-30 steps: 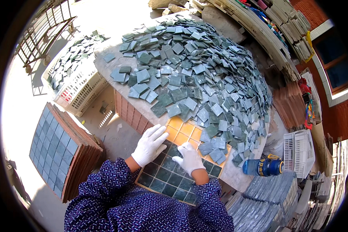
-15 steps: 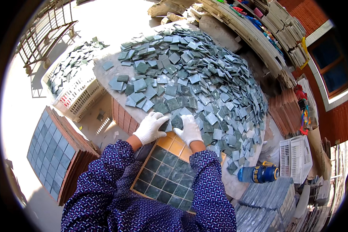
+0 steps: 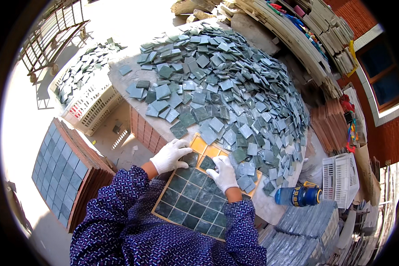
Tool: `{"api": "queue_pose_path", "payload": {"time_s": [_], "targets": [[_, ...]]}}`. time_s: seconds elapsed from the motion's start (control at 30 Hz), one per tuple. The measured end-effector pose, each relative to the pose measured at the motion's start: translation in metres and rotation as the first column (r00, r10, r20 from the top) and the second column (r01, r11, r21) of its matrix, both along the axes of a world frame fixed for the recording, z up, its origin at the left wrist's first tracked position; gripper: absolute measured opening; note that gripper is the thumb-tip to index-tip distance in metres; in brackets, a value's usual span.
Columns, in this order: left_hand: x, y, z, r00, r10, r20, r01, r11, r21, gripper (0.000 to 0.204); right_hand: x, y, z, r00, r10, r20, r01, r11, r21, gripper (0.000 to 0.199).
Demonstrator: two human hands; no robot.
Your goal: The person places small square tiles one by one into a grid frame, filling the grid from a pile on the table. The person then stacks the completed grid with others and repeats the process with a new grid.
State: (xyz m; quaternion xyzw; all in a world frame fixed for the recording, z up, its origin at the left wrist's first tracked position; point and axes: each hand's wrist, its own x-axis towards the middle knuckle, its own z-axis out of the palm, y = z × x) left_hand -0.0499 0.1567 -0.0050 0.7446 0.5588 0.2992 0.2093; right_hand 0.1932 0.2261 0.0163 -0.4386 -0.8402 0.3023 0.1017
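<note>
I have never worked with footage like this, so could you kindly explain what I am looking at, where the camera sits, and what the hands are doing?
This is one round fisheye view from a camera worn on a person's head, looking down, so straight edges bend near the rim. The two white-gloved hands are the person's own. The left hand rests at the edge of an orange grid tray, partly filled with dark green square tiles. The right hand presses on a tile in the tray. A large heap of loose green tiles covers the table beyond. A blue bottle lies to the right, and a filled tile panel leans at the left.
</note>
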Motion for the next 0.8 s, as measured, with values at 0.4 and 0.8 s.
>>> {"api": "queue_pose_path", "payload": {"time_s": [0.4,0.8], "targets": [[0.004,0.01,0.001,0.993,-0.101,0.055,0.101,0.995,-0.008,0.039,-0.018,-0.013,-0.004,0.992,0.017,0.126,-0.037,0.986,0.162,0.044],[0.048,-0.039,0.002,0.97,0.236,0.057,-0.238,0.971,0.028,0.042,-0.068,0.059,-0.002,0.972,-0.098,0.212,0.026,0.947,0.319,0.046]]}}
